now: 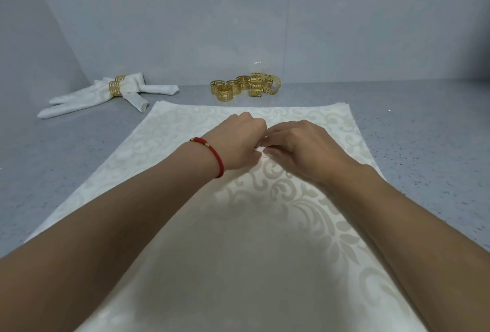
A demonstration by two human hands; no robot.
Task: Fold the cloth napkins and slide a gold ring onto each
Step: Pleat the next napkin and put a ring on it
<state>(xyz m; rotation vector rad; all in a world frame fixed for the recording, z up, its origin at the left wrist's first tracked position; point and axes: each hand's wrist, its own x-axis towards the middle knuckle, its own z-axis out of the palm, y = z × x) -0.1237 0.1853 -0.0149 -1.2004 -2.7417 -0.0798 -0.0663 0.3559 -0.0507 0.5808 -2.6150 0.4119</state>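
Observation:
A cream napkin [201, 239] with a leafy scroll pattern lies spread flat on the grey counter, seemingly the top of a stack. My left hand [238, 143], with a red cord bracelet on the wrist, and my right hand [302, 146] meet at the napkin's middle, fingers curled and pinching a small fold of cloth between them. Several loose gold rings [244, 86] with a cut-out key pattern stand in a cluster beyond the napkin's far edge. At the back left lie two folded napkins [87, 97], crossed, each with a gold ring [115, 88] around it.
The grey speckled counter [424, 130] runs out on both sides of the napkin. A pale grey wall [238, 13] closes the back, meeting a side wall at the far left corner.

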